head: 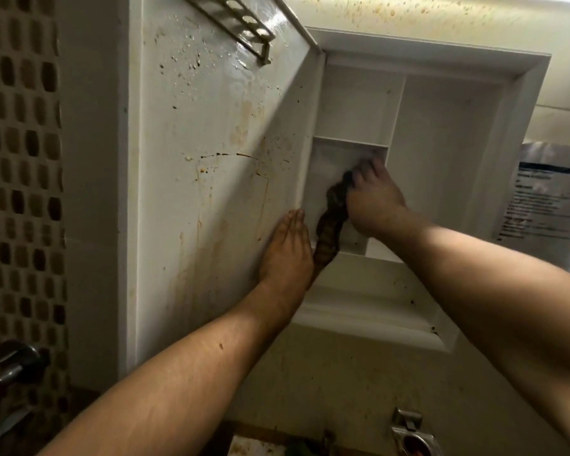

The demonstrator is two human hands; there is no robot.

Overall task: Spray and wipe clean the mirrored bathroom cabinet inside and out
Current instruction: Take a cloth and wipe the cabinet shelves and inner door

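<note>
The white bathroom cabinet point(520, 93) hangs open on the wall, its shelves bare. Its door point(211, 159) swings out to the left, the inner face wet and streaked with brown stains and drips. My left hand point(287, 255) lies flat with straight fingers against the door's lower hinge edge. My right hand point(372, 199) reaches into the lower left compartment and grips a dark cloth point(331, 222), pressing it against the compartment's back wall. The cloth's loose end hangs down toward my left hand.
A slotted holder point(244, 24) is fixed at the top of the door. Brown mosaic tiles point(17, 159) cover the wall at left, with a metal tap point(17, 360) low down. A printed sheet point(547, 199) hangs right of the cabinet. A metal fitting point(412, 432) sits below.
</note>
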